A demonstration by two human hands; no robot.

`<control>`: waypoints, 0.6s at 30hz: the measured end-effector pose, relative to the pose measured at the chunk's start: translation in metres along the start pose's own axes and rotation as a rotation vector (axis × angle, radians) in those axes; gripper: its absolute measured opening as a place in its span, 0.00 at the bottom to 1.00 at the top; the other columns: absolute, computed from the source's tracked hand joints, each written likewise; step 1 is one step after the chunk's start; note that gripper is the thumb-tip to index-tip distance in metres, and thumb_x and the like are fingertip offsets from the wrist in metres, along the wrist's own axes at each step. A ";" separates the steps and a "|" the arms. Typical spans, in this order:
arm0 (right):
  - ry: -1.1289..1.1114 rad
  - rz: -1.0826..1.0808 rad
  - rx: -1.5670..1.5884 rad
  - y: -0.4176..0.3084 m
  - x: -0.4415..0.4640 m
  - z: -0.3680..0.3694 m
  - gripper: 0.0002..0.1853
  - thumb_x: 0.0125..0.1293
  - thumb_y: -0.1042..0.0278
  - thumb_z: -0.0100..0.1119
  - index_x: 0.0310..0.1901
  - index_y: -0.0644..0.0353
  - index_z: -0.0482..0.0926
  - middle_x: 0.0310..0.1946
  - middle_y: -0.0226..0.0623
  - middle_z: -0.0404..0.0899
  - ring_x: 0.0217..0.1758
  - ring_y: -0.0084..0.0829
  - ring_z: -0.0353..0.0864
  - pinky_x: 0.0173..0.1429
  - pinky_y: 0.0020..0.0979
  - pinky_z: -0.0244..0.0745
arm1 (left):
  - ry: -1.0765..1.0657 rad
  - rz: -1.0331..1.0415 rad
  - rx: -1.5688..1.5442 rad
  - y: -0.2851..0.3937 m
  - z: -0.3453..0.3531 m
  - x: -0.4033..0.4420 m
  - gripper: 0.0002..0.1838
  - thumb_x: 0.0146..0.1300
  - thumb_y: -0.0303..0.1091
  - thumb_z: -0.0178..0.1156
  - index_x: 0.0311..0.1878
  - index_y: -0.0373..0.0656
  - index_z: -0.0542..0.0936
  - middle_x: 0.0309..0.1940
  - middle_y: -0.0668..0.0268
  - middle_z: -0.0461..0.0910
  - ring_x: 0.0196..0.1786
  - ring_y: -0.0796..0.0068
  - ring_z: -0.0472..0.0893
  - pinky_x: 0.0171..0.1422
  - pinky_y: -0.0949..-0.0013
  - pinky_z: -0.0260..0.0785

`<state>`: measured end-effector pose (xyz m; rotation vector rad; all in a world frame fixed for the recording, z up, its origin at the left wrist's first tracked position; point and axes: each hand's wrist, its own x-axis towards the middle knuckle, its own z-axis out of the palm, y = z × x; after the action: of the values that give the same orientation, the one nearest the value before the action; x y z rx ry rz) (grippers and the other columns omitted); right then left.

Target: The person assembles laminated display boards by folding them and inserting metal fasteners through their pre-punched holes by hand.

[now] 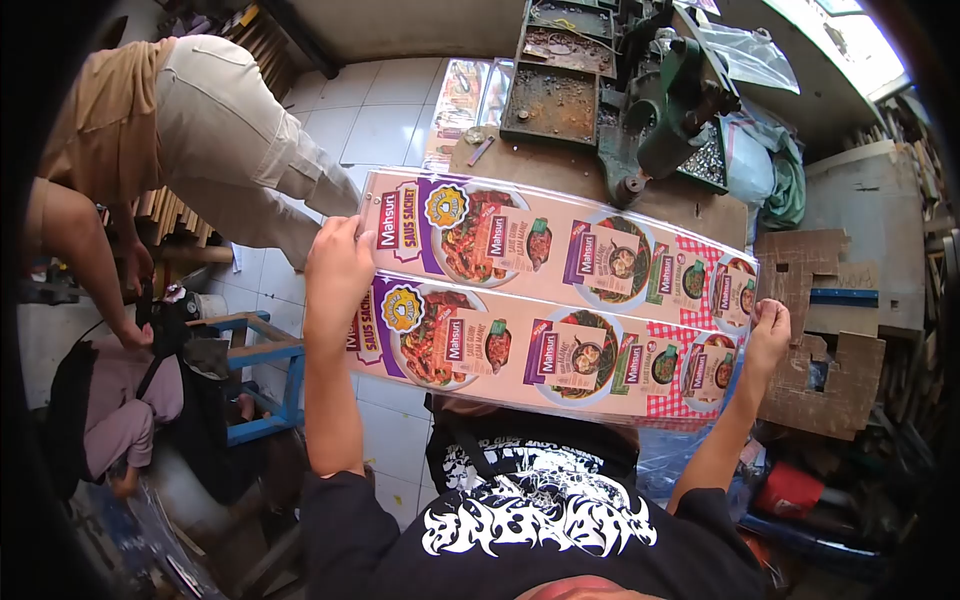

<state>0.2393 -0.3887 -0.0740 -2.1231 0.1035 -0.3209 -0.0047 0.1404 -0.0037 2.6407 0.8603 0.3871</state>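
A long printed sheet (pixel 560 300) with two rows of food pictures and sachet labels spans the space in front of my chest, tilted down to the right. My left hand (pixel 340 250) grips its upper left edge, with the fingers partly behind it. At its right end my right hand (pixel 768 335) pinches the edge. The sheet's upper side lies close to a brown worktable (pixel 710 210) and a green machine (pixel 680 120); whether it touches them I cannot tell.
Metal trays (pixel 550 105) of small parts sit beside the machine. A standing person (pixel 220 110) and a seated person (pixel 125 400) are at the left, near a blue frame (pixel 262 430). Cut cardboard (pixel 830 385) lies at the right. Plastic bags (pixel 750 150) hang behind the machine.
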 end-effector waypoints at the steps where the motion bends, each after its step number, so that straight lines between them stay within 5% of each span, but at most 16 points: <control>1: -0.064 -0.018 -0.025 -0.018 -0.005 0.004 0.14 0.77 0.63 0.50 0.45 0.68 0.79 0.36 0.38 0.83 0.40 0.27 0.82 0.47 0.31 0.77 | 0.006 0.002 0.005 0.003 -0.002 0.001 0.14 0.66 0.33 0.58 0.49 0.33 0.81 0.47 0.52 0.80 0.52 0.50 0.79 0.58 0.55 0.70; 6: -0.051 -0.100 -0.211 -0.034 -0.019 0.003 0.14 0.76 0.63 0.52 0.45 0.68 0.80 0.38 0.39 0.84 0.43 0.28 0.82 0.49 0.32 0.76 | 0.028 -0.016 0.223 0.020 0.008 0.000 0.11 0.65 0.33 0.59 0.42 0.33 0.81 0.41 0.52 0.78 0.50 0.51 0.77 0.56 0.53 0.70; 9: -0.067 0.011 -0.051 -0.032 -0.021 0.003 0.14 0.76 0.64 0.51 0.46 0.69 0.79 0.41 0.40 0.84 0.46 0.27 0.82 0.51 0.30 0.76 | 0.017 -0.045 0.236 0.020 0.011 0.002 0.11 0.64 0.32 0.60 0.41 0.32 0.80 0.42 0.50 0.77 0.49 0.49 0.77 0.55 0.54 0.70; 11: -0.092 0.100 0.325 -0.019 -0.018 0.002 0.14 0.77 0.66 0.49 0.48 0.71 0.77 0.46 0.44 0.82 0.50 0.28 0.82 0.55 0.29 0.77 | 0.030 -0.074 0.233 0.013 0.018 0.004 0.12 0.64 0.36 0.60 0.41 0.34 0.81 0.42 0.51 0.78 0.50 0.50 0.77 0.57 0.53 0.69; 18: -0.105 0.158 0.500 0.000 -0.015 0.001 0.14 0.78 0.67 0.48 0.50 0.72 0.74 0.50 0.46 0.80 0.53 0.29 0.81 0.60 0.29 0.77 | 0.083 -0.278 0.057 -0.008 0.031 0.017 0.16 0.63 0.43 0.60 0.43 0.39 0.77 0.43 0.57 0.79 0.50 0.56 0.77 0.59 0.55 0.61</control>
<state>0.2249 -0.3848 -0.0779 -1.6214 0.1153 -0.1236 0.0153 0.1496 -0.0321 2.5209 1.2624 0.4064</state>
